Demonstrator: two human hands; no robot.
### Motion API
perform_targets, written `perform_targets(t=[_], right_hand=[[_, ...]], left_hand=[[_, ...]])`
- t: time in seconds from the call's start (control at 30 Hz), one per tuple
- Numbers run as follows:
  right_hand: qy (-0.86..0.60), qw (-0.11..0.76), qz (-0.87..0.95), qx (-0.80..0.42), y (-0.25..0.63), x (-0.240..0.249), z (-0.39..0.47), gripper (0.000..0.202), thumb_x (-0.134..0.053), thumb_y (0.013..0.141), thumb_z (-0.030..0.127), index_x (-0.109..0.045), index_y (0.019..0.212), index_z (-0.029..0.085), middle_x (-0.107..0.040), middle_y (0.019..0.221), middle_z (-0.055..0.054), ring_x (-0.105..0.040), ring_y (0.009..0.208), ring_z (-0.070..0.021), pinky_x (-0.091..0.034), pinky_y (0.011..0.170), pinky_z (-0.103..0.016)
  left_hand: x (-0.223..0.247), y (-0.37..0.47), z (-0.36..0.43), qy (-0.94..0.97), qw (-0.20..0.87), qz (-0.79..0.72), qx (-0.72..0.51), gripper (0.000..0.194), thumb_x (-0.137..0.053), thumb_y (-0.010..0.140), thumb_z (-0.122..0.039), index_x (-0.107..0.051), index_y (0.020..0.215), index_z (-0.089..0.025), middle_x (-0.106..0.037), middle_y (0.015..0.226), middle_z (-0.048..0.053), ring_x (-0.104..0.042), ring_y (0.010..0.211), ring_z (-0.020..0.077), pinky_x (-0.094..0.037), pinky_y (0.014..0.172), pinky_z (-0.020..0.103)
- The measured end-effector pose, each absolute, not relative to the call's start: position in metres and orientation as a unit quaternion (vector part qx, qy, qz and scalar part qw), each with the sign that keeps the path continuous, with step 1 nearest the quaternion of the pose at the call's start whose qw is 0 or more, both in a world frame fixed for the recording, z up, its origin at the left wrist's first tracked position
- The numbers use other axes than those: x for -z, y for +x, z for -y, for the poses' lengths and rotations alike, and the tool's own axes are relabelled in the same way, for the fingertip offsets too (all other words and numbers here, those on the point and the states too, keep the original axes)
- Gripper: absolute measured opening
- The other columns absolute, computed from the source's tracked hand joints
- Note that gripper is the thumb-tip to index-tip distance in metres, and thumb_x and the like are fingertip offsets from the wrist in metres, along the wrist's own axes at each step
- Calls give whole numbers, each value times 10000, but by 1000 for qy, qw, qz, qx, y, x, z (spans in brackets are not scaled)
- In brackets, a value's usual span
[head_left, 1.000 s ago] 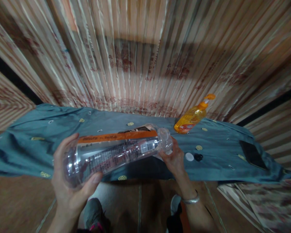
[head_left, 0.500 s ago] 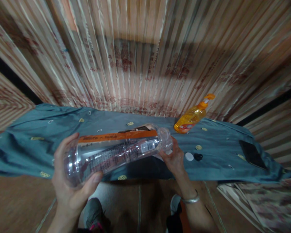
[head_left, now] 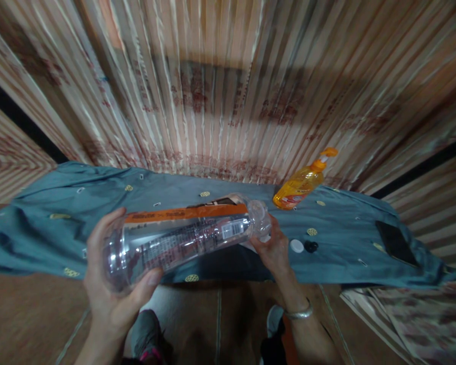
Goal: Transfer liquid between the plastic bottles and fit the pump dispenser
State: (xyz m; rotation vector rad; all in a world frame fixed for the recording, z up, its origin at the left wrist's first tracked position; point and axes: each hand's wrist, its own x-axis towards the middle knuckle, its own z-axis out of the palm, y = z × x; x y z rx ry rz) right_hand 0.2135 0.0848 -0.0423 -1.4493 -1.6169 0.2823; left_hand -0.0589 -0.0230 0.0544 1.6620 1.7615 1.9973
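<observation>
A large clear plastic bottle [head_left: 186, 235] with an orange-edged label and a barcode lies almost level in the air between my hands. My left hand [head_left: 112, 274] is wrapped round its base, thumb on the near side. At the neck end, my right hand [head_left: 271, 246] grips the bottle; most of its fingers are hidden behind the neck. Something pale shows just under that hand, too covered to name. Right of it, a white round cap [head_left: 297, 246] and a small black object [head_left: 310, 246] lie side by side on the cloth.
A blue-green patterned cloth [head_left: 349, 223] covers the table. At its back stands an orange pump bottle [head_left: 298, 187], in front of a striped curtain [head_left: 220, 101]. A dark flat phone-like object [head_left: 395, 242] lies at the right. My shoes [head_left: 146, 332] show on the floor below.
Almost nothing differs. The bottle and my left hand have shifted very slightly to the right, with both hands keeping the same hold.
</observation>
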Motion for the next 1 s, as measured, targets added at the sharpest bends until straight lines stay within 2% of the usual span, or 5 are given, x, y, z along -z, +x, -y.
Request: perform_targets(t=[0.23,0.47,0.77,1.0], right_hand=[[-588,457,657,-123,213,40,-85,560,-677,792,487,-607,1257,184,-788,1070,-114,-775,923,-301,-638,799,-431],[-583,464,655,-123,213,40,-85,552,-693,787,481,-613,1253,197,-792,1070,-105,-775,920,-294,-639,787,-419],[-588,461,653,-121,214,42,-85,587,-703,778,492,-610,1261,173,-794,1080,-126,-778,916,-306,-641,784,-429],[-583,462,658,-114,213,41,-85,558,-699,785,490,-612,1242,182,-792,1090,-120,-780,929,-296,-643,802,-412]], left_hand=[[-49,-63,24,530,19,-556,-640,867,-830,577,-492,-610,1400,-331,-665,1270,33,-634,1115,298,-536,883,410],[-48,-63,22,525,30,-539,-658,879,-854,551,-458,-625,1389,-320,-671,1251,25,-633,1094,272,-517,893,373],[-46,-65,25,561,6,-546,-622,832,-771,672,-523,-536,1458,-387,-610,1295,-1,-603,1108,242,-501,870,343],[-48,-61,24,550,19,-548,-630,830,-784,656,-513,-555,1443,-380,-625,1265,-1,-610,1102,237,-495,882,333]])
